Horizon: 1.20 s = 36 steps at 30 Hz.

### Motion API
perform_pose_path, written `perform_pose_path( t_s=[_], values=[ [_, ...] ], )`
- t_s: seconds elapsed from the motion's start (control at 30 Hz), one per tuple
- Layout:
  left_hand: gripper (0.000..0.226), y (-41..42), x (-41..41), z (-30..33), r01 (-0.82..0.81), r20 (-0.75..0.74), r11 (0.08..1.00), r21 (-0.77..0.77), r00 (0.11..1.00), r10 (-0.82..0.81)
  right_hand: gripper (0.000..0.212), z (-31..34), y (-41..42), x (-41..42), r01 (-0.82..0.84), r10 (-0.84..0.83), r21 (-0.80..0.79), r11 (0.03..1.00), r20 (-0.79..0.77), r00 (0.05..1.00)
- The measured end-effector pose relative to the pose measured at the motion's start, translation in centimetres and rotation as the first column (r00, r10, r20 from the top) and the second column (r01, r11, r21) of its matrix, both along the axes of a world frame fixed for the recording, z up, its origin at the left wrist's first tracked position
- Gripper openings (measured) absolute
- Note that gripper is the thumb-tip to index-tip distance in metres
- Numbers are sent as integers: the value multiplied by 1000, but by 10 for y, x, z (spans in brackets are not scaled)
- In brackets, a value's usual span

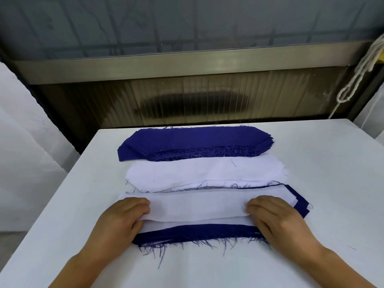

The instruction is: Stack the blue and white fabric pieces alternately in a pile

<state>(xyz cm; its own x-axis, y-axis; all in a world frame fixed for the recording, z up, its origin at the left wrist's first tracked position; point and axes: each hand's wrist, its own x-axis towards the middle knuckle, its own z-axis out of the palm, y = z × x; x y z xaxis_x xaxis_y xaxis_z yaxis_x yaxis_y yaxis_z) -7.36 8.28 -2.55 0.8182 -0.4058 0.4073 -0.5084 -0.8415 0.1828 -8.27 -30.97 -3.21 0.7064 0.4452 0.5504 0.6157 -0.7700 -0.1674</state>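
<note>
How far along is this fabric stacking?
Partly done: the mixed pile nearest the person already shows blue and white layers. In hand: the left hand and right hand hold a white piece on top. Left: the blue stack and white stack behind still wait.

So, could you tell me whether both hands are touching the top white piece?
Touching: the head view shows the left hand and right hand gripping opposite ends of the top white piece.

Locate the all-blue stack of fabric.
In the head view, the blue stack lies at the table's far edge, centred, just beyond the white stack.
</note>
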Motion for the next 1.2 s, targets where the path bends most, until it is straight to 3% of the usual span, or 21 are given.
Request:
perform_pose_path(
  t_s=[0.33, 0.5, 0.63, 0.93, 1.2],
  values=[
    [24, 1, -3, -7, 0, -35, 997, -83, 999, -3, 23, -3, 0, -2, -29, 30, 26, 999, -36, 999],
    [49, -8, -1, -2, -29, -24, 997, -66, 999, 27, 20, -1, 1, -1, -23, 25, 43, 999, -59, 998],
    [39, -25, 7, 5, -32, -40, 998, -49, 999, 30, 25, 11, 5, 0, -17, 21, 29, 999, -110, 994],
    [18, -62, 25, 6, -13, -106, 999, -45, 994, 9, 2, 17, 33, 24, 147, -135, 12, 989, -332, 934],
    [23, -23, 21, -2, -100, -89, 993, -60, 992, 95, 18, 11, 5, 20, 290, -278, 1, 957, -285, 917]
  ],
)
